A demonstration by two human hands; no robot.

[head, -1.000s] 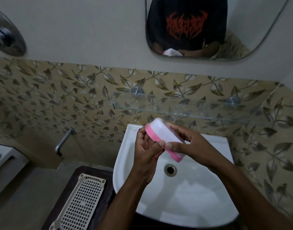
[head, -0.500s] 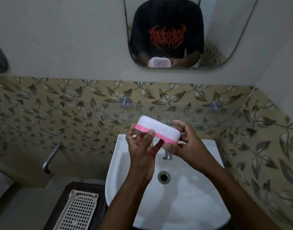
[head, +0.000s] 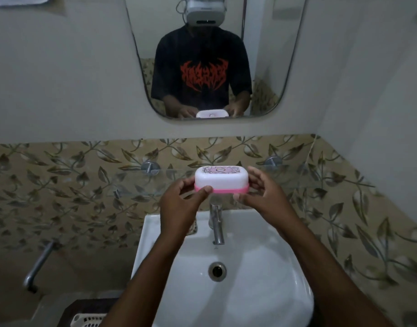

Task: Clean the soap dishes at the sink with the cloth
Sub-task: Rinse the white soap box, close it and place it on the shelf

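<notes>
A closed soap dish (head: 221,179) with a white lid and pink base sits level at the glass shelf (head: 132,182) above the sink. My left hand (head: 182,204) pinches its left end, thumb on the pink base. My right hand (head: 261,193) holds its right end, thumb under the base and fingers spread behind. Whether the dish rests on the shelf or hangs just above it I cannot tell. No cloth is in view.
The white sink (head: 250,291) lies below with a chrome tap (head: 216,223) and drain (head: 217,271). A mirror (head: 273,55) hangs above. A wall tap (head: 38,265) sticks out at left, and a cream slotted tray (head: 87,320) lies at the bottom left.
Both hands have lifted the soap dish from over the basin up to shelf height and turned it level. The camera has tilted up.
</notes>
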